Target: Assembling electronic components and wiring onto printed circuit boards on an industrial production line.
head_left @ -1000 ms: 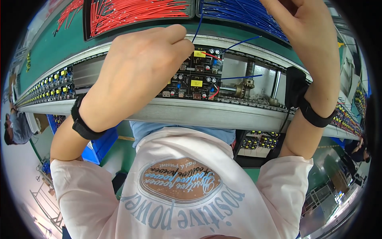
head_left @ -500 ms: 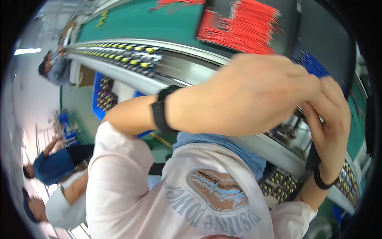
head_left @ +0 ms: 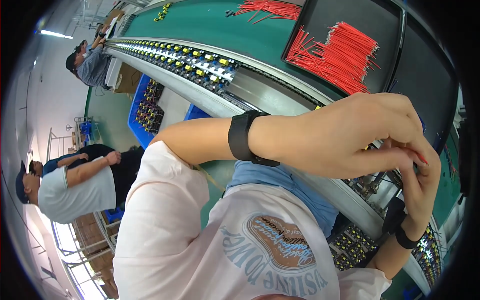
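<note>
My left hand reaches across to the right, a black band on its wrist, its fingers bent closed with the thumb pressed toward the fingertips. There it meets my right hand, which comes up from the lower right, also closed in a pinch. A short red tip, like the end of a red wire, shows between the touching fingers; the rest is hidden. Just beyond the hands, a pile of red wires lies in a black tray. Below the hands, a metal fixture is partly covered.
A rail line carries rows of small black and yellow parts along the green bench. More red wires lie at the back. A second black tray is at right. Blue bins stand below the bench edge. Several people are at left.
The view has shifted, so the bench and trays sit farther right. Both hands stay together; the fingers now show more clearly, with the red tip in sight.
</note>
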The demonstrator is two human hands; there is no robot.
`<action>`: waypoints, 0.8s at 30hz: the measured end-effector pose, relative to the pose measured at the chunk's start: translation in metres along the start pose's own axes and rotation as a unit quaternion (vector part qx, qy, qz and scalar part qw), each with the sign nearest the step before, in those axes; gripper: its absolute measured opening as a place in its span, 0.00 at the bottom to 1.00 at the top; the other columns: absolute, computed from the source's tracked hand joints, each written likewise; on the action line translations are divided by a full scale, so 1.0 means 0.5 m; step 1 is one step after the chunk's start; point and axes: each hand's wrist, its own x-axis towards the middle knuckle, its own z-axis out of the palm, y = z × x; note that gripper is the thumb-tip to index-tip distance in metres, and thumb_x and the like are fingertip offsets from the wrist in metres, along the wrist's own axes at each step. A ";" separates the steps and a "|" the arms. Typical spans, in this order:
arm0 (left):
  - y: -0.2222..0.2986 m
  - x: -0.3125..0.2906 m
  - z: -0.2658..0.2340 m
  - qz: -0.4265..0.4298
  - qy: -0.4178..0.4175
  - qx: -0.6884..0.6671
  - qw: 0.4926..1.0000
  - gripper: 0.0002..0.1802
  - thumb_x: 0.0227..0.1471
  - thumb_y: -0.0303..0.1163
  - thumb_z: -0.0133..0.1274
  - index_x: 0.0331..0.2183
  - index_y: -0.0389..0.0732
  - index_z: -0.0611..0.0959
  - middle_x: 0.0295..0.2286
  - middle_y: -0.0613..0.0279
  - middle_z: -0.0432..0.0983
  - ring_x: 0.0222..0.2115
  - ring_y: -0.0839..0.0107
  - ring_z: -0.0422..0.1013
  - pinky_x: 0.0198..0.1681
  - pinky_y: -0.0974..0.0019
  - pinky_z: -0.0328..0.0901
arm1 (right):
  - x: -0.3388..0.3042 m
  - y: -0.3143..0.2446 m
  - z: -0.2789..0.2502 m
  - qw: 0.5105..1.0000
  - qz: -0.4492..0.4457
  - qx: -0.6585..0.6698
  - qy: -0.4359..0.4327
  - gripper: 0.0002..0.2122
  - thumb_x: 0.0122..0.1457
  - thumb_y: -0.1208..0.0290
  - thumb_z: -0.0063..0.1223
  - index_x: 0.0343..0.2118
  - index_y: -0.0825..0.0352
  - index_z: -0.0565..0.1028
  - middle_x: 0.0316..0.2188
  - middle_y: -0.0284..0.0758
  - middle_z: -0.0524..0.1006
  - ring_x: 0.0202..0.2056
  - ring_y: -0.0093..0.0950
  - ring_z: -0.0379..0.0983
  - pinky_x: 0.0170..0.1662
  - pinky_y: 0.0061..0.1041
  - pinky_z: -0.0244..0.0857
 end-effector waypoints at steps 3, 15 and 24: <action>0.005 -0.003 -0.012 0.036 -0.066 0.051 0.996 0.06 0.53 0.29 0.63 0.35 0.41 0.88 0.24 0.62 0.79 0.30 0.61 0.75 0.33 0.60 0.70 | -0.006 -0.001 -0.012 0.997 -0.020 -0.049 -0.055 0.07 0.58 0.80 0.60 0.40 0.73 0.80 0.35 0.39 0.79 0.34 0.31 0.75 0.36 0.24 0.65; 0.021 -0.057 -0.065 -0.111 -0.210 0.409 0.881 0.06 0.50 0.28 0.64 0.33 0.41 0.85 0.27 0.61 0.79 0.30 0.60 0.77 0.31 0.60 0.71 | 0.039 0.027 -0.094 0.977 0.055 -0.173 0.112 0.08 0.67 0.72 0.55 0.42 0.70 0.82 0.30 0.24 0.77 0.31 0.12 0.66 0.33 0.14 0.58; -0.017 -0.058 -0.033 -0.052 -0.315 0.452 0.833 0.06 0.47 0.25 0.66 0.31 0.41 0.85 0.27 0.63 0.74 0.28 0.62 0.73 0.28 0.60 0.68 | 0.051 0.041 -0.100 0.958 0.075 -0.205 0.189 0.09 0.67 0.74 0.55 0.31 0.72 0.81 0.16 0.25 0.70 0.19 0.12 0.63 0.22 0.17 0.53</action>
